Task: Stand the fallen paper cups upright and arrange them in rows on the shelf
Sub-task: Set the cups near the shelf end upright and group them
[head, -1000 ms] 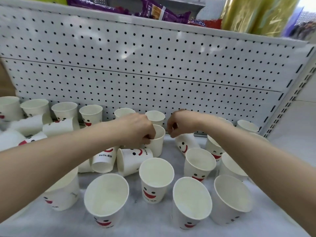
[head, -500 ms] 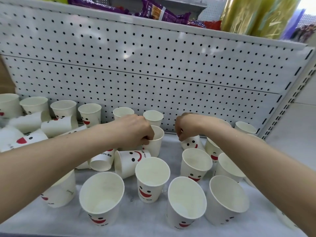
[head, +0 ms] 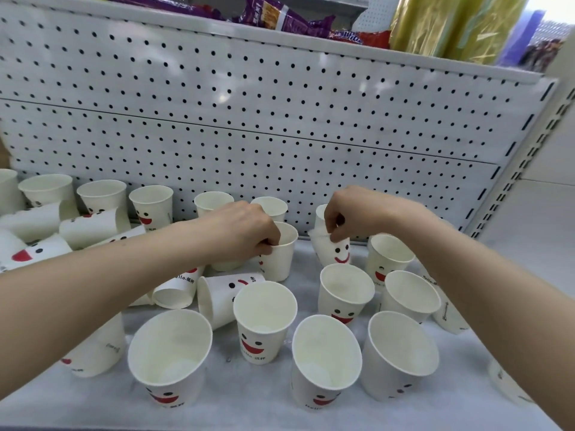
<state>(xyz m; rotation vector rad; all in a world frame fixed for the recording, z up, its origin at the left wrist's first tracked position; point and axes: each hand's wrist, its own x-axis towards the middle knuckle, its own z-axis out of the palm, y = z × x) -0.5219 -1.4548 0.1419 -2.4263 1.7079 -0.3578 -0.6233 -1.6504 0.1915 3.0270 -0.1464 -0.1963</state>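
Paper, white, smile-printed: fallen cups [head: 87, 228] lie left on the shelf [head: 264, 409]. Your left hand [head: 245, 234], grip pinching an upright cup [head: 281, 258] by its rim; your right hand [head: 357, 213], grip pinching a tilted cup [head: 337, 251] near the pegboard [head: 249, 135].

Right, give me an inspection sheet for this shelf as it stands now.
Surface: white shelf, crowded with cups.
Job's things: upright cups in front and along the back; fallen cups on their sides at the left; sideways cup in the middle.
Clutter: nothing seen on this shelf.
Hands: left hand pinches the rim of the held cup, which stands upright; right hand grips the top of the tilted smiley cup.
Cables: nothing seen.
Surroundings: pegboard back panel; snack packets and gold rolls on the shelf above.
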